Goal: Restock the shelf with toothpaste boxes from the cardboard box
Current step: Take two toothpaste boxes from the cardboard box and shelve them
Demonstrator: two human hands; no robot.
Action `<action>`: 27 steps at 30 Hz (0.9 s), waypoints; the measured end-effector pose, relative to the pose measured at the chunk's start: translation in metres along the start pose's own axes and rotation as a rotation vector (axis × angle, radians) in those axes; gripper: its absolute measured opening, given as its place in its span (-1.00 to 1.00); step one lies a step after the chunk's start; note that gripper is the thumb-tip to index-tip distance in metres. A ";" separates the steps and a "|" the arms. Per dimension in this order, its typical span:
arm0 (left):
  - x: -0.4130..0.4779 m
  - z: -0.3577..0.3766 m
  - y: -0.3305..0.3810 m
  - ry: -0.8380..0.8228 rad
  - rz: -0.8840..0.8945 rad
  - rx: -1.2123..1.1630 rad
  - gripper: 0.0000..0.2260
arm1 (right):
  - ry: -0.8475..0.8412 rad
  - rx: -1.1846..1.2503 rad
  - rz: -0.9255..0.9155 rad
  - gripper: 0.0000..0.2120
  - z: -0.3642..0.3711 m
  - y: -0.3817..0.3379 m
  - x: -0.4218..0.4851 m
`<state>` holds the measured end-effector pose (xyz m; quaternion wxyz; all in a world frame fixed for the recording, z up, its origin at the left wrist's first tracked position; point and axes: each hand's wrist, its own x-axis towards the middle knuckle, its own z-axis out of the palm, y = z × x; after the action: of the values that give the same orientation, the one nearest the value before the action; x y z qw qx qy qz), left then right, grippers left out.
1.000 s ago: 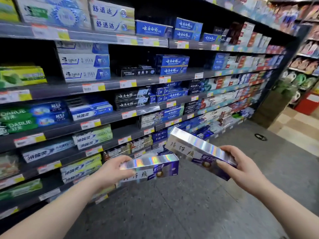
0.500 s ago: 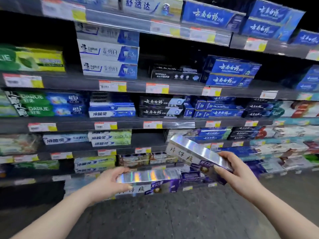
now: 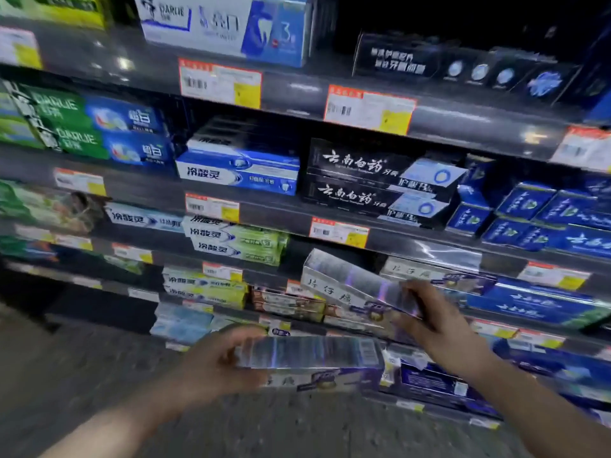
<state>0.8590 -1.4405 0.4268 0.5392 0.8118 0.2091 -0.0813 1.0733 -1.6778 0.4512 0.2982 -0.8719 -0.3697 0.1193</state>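
- Head view: left hand point(image 3: 218, 368) grips one end of a long silver holographic cardboard toothpaste box point(image 3: 307, 358), held level before the lower tiers.
- Right hand point(image 3: 433, 322) grips a second silver holographic toothpaste box point(image 3: 350, 285) by its near end. The box is tilted, its far end raised at the dark metal shelf point(image 3: 274, 216), just beside a matching silver box point(image 3: 429, 274) lying there.
- Black toothpaste boxes with white script point(image 3: 363, 180) are stacked one tier above, over an orange-and-yellow price tag point(image 3: 340, 231).
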 end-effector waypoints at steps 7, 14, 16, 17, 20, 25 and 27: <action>0.064 0.004 -0.046 0.087 0.095 -0.041 -0.46 | 0.063 -0.012 -0.148 -0.78 0.047 0.024 0.072; 0.128 -0.009 -0.099 0.098 0.194 0.007 -0.20 | 0.082 -0.132 -0.201 -0.72 0.076 0.049 0.111; 0.144 -0.011 -0.112 0.115 0.238 0.023 -0.14 | 0.096 -0.221 -0.239 -0.66 0.084 0.057 0.122; 0.150 -0.011 -0.113 0.119 0.247 0.036 -0.14 | 0.098 -0.253 -0.238 -0.65 0.086 0.060 0.127; 0.167 -0.012 -0.119 0.132 0.266 0.050 -0.36 | 0.113 -0.349 -0.222 -0.61 0.094 0.067 0.138; 0.191 -0.009 -0.122 0.180 0.328 0.080 -0.45 | 0.099 -0.477 -0.196 -0.51 0.102 0.074 0.147; 0.194 -0.005 -0.123 0.182 0.372 0.108 -0.47 | 0.086 -0.492 -0.175 -0.52 0.108 0.076 0.148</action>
<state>0.9801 -1.3467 0.2562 0.4796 0.8680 0.0987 0.0822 1.1742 -1.5673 0.3210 0.1019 -0.8871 -0.4487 -0.0375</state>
